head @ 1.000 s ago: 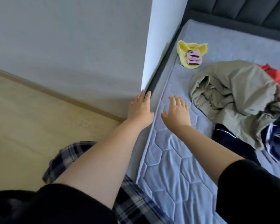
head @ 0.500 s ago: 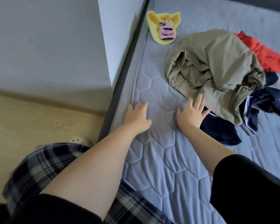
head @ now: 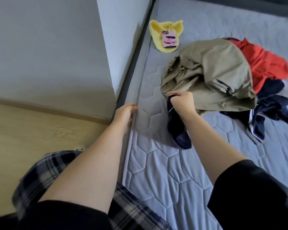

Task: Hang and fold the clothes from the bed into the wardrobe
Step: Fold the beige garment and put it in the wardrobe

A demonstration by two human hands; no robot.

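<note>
The person leans over the bed, a grey quilted mattress with a hexagon stitch, its edge running along a dark frame beside a white wall panel. The right hand reaches to the near edge of the clothes pile and its fingers are curled round a dark navy garment, pinching it at the top so that the cloth hangs down along the forearm to the mattress. The hand sits just at the lower edge of a khaki garment, which lies crumpled on top of the pile. Behind the khaki one, further from the person, a red garment shows, and to the right lie more navy clothes, one with white stripes along its hem.

The left hand rests at the mattress edge, its fingers relaxed and straight, holding nothing. Near the head of the bed, well apart from the pile, a yellow cloth lies flat with a pink phone on top of it. A wooden floor shows to the left, and a plaid trouser leg at the bottom.
</note>
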